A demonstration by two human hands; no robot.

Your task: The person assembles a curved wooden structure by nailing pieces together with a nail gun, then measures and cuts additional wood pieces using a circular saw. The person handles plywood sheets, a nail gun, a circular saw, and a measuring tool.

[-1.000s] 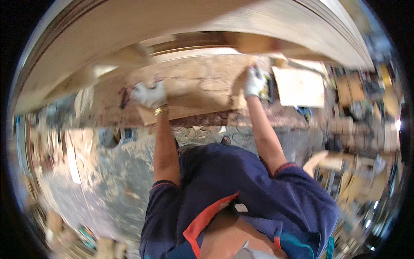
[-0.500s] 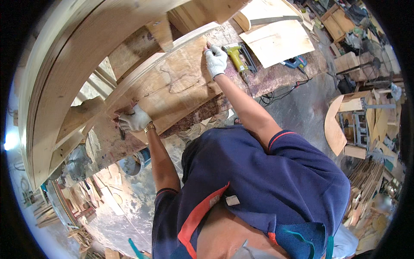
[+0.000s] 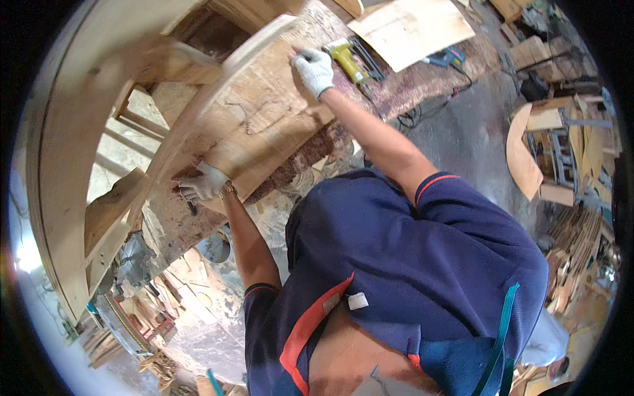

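My left hand [image 3: 203, 183], in a white glove with bare fingertips, is closed on the near left end of a wide, slightly curved wooden panel [image 3: 257, 125]. At the panel's far right end is my right hand [image 3: 312, 71], gloved alike, its bent fingers and thumb gripping the edge. Some fingertips are hidden. A pale curved rail [image 3: 191, 122] runs along the panel's far side. Beyond it rises a large curved wooden frame [image 3: 63, 152] with a blurred crosspiece [image 3: 175, 63]. Just right of my right hand lies a yellow-green air nailer [image 3: 345, 58].
The stained workbench [image 3: 422, 86] also bears a thin pale board [image 3: 413, 30] and a blue power tool [image 3: 450, 57] with a black cord. A curved wooden piece [image 3: 522, 152] leans at the right, near stacked scrap strips [image 3: 571, 244]. Offcuts [image 3: 191, 277] lie at lower left.
The view has shifted, and the large frame with its crosspiece has moved left relative to the panel. Both hands keep their places at the panel's ends.
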